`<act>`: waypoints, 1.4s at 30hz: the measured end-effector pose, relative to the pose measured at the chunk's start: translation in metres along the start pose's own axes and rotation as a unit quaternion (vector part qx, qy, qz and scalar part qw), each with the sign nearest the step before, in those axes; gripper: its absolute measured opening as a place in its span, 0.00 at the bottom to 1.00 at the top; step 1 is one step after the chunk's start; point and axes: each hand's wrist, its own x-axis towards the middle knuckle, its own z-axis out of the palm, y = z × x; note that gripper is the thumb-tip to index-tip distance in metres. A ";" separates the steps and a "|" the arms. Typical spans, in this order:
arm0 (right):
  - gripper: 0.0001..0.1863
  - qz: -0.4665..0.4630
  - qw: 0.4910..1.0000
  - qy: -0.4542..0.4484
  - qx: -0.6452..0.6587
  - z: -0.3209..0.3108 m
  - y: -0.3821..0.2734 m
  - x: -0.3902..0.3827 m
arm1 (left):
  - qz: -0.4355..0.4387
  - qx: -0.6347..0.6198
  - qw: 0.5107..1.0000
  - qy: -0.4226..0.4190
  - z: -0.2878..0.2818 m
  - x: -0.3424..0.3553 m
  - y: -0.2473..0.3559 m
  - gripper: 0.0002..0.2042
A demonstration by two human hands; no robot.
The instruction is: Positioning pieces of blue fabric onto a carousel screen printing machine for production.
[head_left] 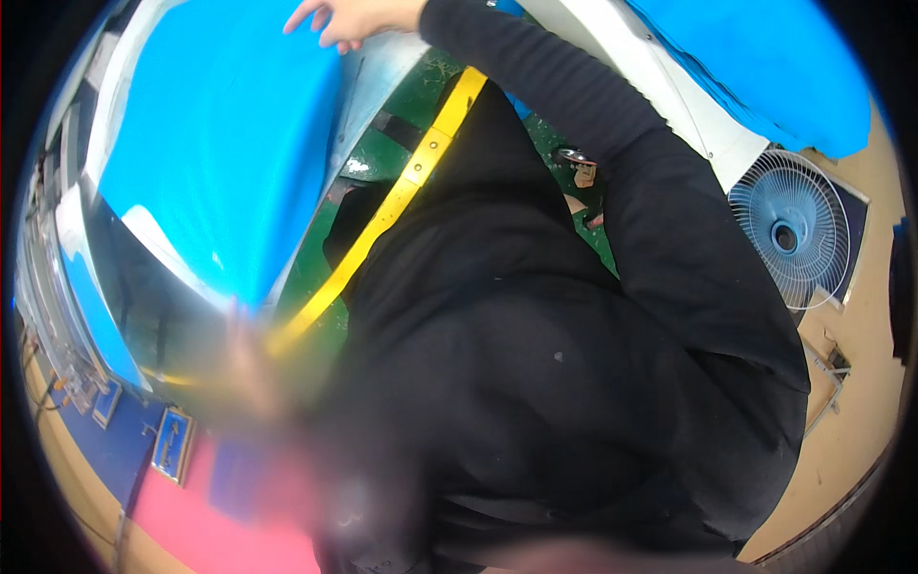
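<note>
Blue cloth (215, 143) runs roughly 12-to-6; right hand (349, 19), fingers parted, over its 1 o'clock edge; left hand (252, 365), grip unreadable in blur, by its 6 o'clock tip.

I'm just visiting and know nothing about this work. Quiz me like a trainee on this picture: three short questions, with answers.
1. What colour is the large sheet at upper left? A) pink B) bright blue C) green
2. True or false: the right hand looks sharper than the left hand.
3. Fill in: the round thing behind a wire guard at right is a ___.

Key: 1. B; 2. True; 3. fan.
</note>
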 end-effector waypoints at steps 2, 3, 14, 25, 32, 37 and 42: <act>0.22 -0.003 0.995 0.000 -0.098 0.009 0.026 0.015 | -0.039 -0.023 0.999 0.030 -0.003 0.002 -0.008 0.23; 0.25 0.018 0.978 0.021 -0.208 0.016 0.033 0.021 | -0.063 -0.049 0.994 0.074 0.009 -0.013 -0.003 0.24; 0.12 -0.199 0.785 0.283 -0.514 0.151 0.015 0.033 | 0.263 0.633 0.711 0.156 0.009 0.033 -0.005 0.35; 0.33 0.050 0.785 0.393 -0.477 0.095 0.037 0.128 | 0.458 0.595 0.650 -0.117 0.158 -0.002 -0.036 0.37; 0.21 -0.164 0.834 0.255 -0.462 0.113 0.077 0.056 | 0.582 0.416 0.694 -0.081 0.224 0.036 0.017 0.30; 0.17 -0.019 0.767 0.323 -0.554 0.123 0.030 -0.084 | 0.446 0.586 0.669 0.100 0.182 0.182 0.063 0.37; 0.18 -0.073 0.947 0.089 -0.301 0.035 -0.025 -0.224 | 0.512 0.573 0.635 -0.079 0.313 0.077 0.008 0.41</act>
